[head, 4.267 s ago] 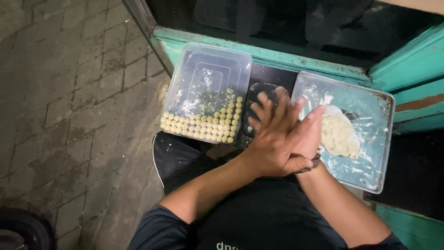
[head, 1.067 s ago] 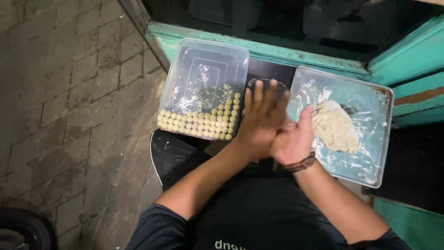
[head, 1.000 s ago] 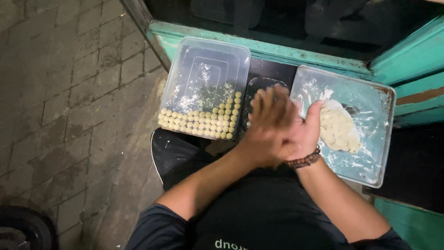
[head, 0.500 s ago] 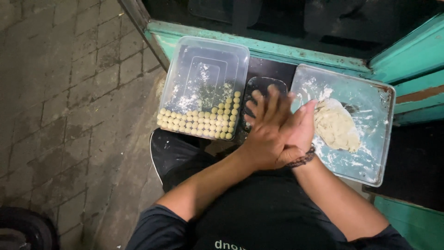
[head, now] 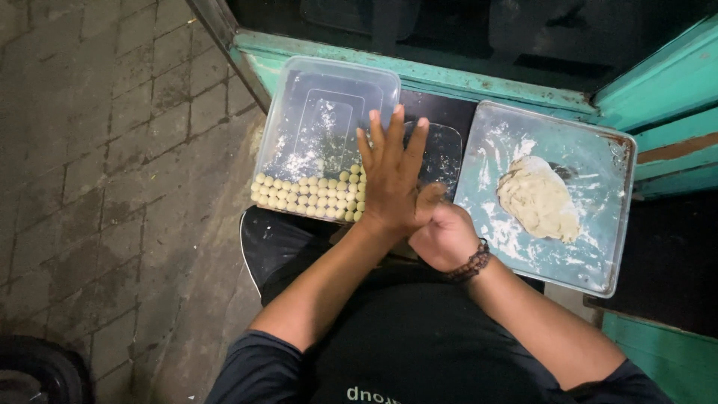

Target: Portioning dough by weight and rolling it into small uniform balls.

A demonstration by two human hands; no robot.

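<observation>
I see a floured metal tray (head: 598, 254) on the right holding a lump of dough (head: 538, 198), and a clear plastic box (head: 321, 120) with rows of small dough balls (head: 310, 196). My left hand (head: 393, 179) lies flat, fingers spread, over my cupped right hand (head: 447, 236); whether anything sits between them I cannot tell.

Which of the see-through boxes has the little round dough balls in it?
The clear plastic box on the left, under the left hand, holds rows of small dough balls. The floured tray on the right holds one big dough lump.
</observation>
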